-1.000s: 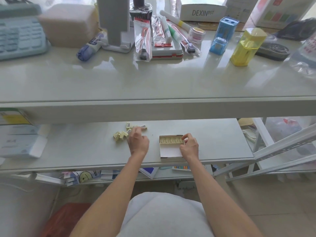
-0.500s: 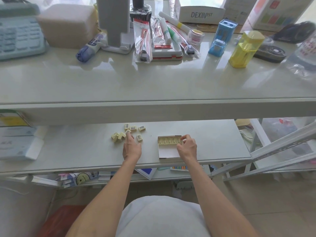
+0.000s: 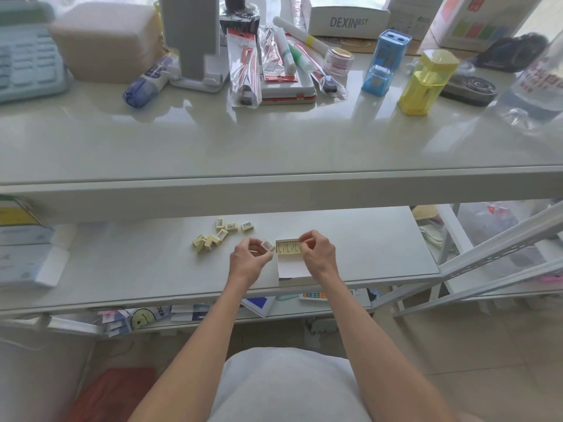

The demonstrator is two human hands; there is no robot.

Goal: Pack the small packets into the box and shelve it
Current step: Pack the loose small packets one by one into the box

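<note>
A small open box (image 3: 289,263) lies on the lower shelf (image 3: 122,269), with a row of pale yellow packets filling its far end. My left hand (image 3: 248,261) pinches one small packet (image 3: 267,245) just left of the box. At the box's far right corner, my right hand (image 3: 316,254) has its fingertips pinched; what they hold is too small to tell. Several loose packets (image 3: 213,239) with barcodes lie scattered to the left of my left hand.
The upper counter (image 3: 274,141) overhangs the shelf and carries pens, a blue sharpener (image 3: 384,62), a yellow sharpener (image 3: 426,82) and boxes. Flat cartons (image 3: 27,254) sit at the shelf's left end. A white metal rack (image 3: 487,257) stands to the right.
My left hand left the loose pile and came right to the box with one packet pinched in it. My right hand rose slightly at the box's far right corner.
</note>
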